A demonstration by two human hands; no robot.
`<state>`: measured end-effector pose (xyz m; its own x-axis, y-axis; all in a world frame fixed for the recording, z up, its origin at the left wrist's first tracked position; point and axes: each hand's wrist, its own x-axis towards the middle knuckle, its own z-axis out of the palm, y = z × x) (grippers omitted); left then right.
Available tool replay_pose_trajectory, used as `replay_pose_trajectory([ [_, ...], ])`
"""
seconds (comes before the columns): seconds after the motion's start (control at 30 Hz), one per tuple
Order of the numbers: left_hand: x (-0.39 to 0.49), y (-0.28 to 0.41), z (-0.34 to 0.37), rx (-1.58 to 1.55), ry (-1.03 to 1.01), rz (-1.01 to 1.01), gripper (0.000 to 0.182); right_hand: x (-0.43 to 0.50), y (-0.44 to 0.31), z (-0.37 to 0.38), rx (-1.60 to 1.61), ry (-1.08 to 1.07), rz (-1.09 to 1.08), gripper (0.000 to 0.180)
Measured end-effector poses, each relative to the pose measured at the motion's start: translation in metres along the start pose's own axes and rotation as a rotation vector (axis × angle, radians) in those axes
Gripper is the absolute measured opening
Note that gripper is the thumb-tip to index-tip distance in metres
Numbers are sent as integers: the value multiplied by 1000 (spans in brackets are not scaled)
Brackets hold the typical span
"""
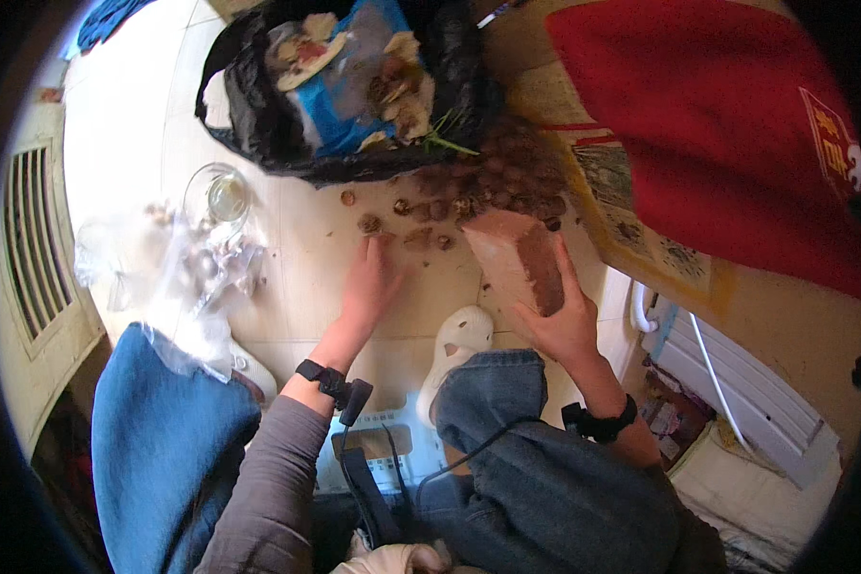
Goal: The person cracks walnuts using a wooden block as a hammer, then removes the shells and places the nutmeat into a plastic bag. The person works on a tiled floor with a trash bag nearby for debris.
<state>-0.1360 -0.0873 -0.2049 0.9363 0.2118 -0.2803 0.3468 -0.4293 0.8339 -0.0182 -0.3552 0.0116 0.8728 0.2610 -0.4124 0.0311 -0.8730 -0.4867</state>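
Observation:
My right hand (563, 319) grips the lower end of a reddish brick (513, 258), its far end close to a heap of brown nuts (502, 172) on the tiled floor. My left hand (373, 276), somewhat blurred, reaches down to the floor with its fingertips at a small dark round piece (369, 223), perhaps a nut; whether it is pinched cannot be told. Several loose nuts and bits of shell lie between the hands and the heap. On the left, a clear plastic bag (179, 265) holds pale pieces, beside a clear glass bowl (217, 195).
Beyond the hands sits a black plastic bag (251, 107) of scraps and peelings. A red cloth (717, 143) hangs over a table edge at the right. White slippers (466, 333) are on my feet. A louvred panel (36, 240) stands far left.

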Motion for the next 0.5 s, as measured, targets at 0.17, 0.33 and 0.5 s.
replay_pose_trajectory([
  [0.17,24,5,18,151,146,185,60,-44,85,-17,75,113,265,116],
  [0.33,27,-5,-18,-143,278,-79,75,-66,186,-8,183,213,519,116],
  [0.5,46,-20,-52,-6,443,-25,82,-56,233,14,290,358,447,115],
])
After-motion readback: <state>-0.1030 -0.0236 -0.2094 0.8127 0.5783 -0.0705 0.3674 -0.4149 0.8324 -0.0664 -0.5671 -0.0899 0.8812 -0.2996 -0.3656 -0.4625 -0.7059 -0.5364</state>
